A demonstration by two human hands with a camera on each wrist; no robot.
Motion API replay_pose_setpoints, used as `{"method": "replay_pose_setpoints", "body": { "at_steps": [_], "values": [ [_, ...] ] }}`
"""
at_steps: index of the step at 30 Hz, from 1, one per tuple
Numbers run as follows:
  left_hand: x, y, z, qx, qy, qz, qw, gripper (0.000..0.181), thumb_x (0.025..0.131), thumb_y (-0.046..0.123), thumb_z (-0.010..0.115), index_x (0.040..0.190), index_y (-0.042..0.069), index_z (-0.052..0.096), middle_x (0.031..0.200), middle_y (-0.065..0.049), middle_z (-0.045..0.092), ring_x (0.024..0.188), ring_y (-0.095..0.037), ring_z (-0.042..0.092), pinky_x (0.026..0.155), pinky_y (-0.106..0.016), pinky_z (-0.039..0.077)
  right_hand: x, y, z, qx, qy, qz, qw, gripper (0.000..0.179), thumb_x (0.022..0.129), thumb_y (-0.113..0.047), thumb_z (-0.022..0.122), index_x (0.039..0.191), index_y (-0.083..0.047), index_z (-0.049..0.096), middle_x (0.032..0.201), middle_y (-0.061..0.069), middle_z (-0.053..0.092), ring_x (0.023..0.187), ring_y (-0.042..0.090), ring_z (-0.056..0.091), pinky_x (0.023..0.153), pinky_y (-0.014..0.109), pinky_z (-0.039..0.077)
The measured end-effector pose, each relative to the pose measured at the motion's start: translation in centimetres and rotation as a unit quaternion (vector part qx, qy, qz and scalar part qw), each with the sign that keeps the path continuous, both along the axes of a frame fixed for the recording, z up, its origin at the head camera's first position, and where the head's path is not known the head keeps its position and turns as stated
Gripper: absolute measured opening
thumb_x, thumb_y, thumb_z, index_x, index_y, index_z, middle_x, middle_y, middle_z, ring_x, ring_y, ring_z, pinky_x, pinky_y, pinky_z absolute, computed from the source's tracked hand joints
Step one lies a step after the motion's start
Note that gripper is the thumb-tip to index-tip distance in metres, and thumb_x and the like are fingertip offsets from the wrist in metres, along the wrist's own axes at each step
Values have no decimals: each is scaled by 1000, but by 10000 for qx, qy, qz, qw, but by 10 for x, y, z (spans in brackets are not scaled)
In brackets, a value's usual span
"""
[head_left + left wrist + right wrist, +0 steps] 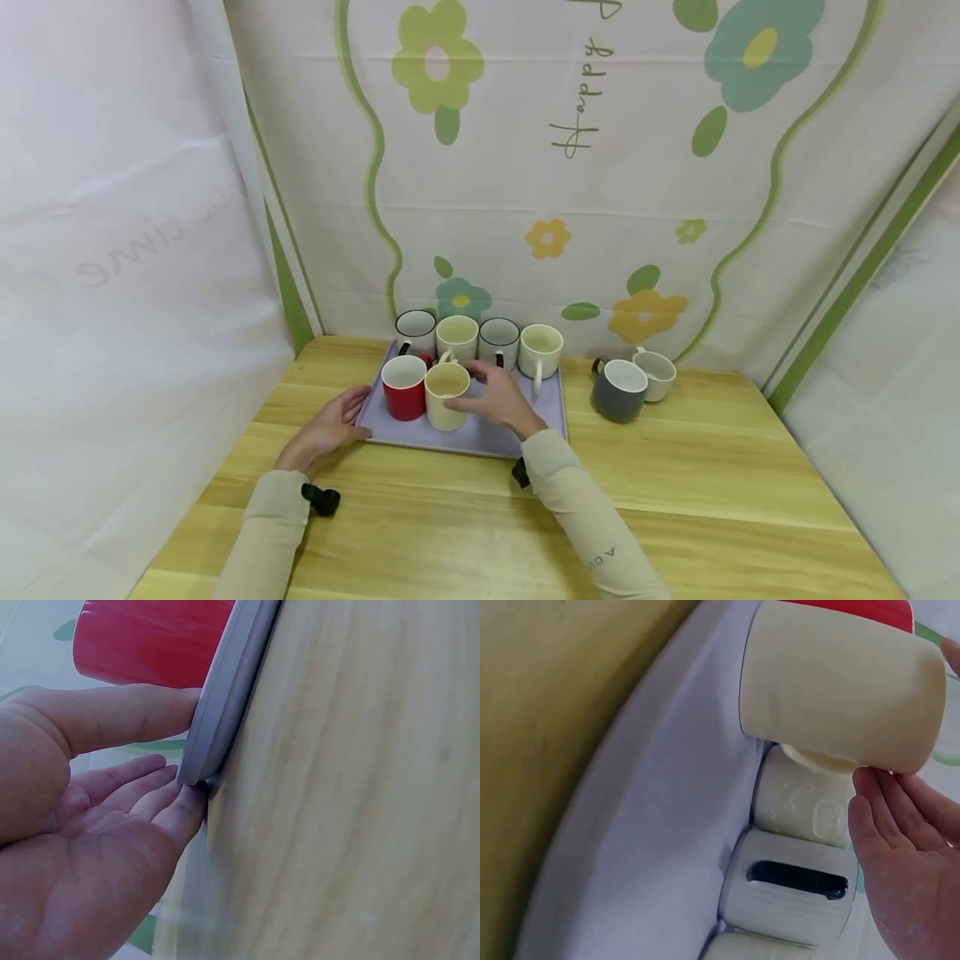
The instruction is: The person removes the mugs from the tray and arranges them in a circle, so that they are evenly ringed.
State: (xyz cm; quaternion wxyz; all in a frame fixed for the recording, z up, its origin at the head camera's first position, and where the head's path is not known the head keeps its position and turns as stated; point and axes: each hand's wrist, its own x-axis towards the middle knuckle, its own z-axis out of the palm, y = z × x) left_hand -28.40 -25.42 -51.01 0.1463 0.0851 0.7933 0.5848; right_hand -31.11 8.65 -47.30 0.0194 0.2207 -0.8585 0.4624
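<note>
On a pale lilac tray (480,437) stand several mugs. My right hand (498,398) holds a cream mug (447,410) in the front row, thumb and fingertips at its upper part; its base is at the tray's surface. Left of it is a red mug (405,402), handle turned toward the back. My left hand (330,427) holds the tray's front left corner; in the left wrist view the thumb (142,712) lies against the rim and the other fingers touch the edge lower down.
Behind, a row alternates white mugs with black rims (416,333) and cream mugs (540,358). Right of the tray, a dark grey mug (619,396) and a white mug (658,379) stand on the wooden table (712,492). A flower-printed cloth (480,192) hangs behind.
</note>
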Motion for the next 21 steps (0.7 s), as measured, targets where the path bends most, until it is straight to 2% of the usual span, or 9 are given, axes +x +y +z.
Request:
{"method": "replay_pose_setpoints", "body": {
  "at_steps": [4, 10, 16, 21],
  "values": [
    [-2, -1, -1, -45, -15, 16, 10000, 92, 92, -13, 69, 166, -6, 14, 175, -29, 10, 163, -46, 12, 131, -54, 23, 0, -4, -2, -45, -29, -20, 10000, 73, 77, -40, 95, 139, -15, 67, 138, 4, 70, 132, 28, 64, 116, 50, 53],
    [-1, -1, 0, -61, -12, 3, 10000, 93, 92, -12, 69, 166, -6, 14, 175, -29, 11, 163, -47, 13, 131, -55, 23, 0, -12, -2, 39, 98, -120, 9999, 74, 73, -40, 97, 135, -12, 68, 131, 5, 73, 128, 28, 66, 113, 48, 54],
    [-1, -1, 0, -56, -17, -23, 10000, 93, 92, -12, 70, 166, -5, 15, 175, -29, 11, 163, -47, 13, 131, -55, 23, -1, -18, -5, -153, 260, -362, 9989, 67, 69, -34, 100, 124, -10, 70, 120, 5, 75, 121, 25, 69, 109, 42, 58],
    [-1, -1, -1, -63, -6, -36, 10000, 93, 92, -11, 71, 166, -5, 15, 175, -29, 11, 163, -47, 13, 130, -54, 23, 0, -18, -6, -316, 191, -455, 9983, 65, 67, -30, 100, 121, -9, 71, 118, 7, 76, 119, 26, 70, 107, 43, 59]
  ]
}}
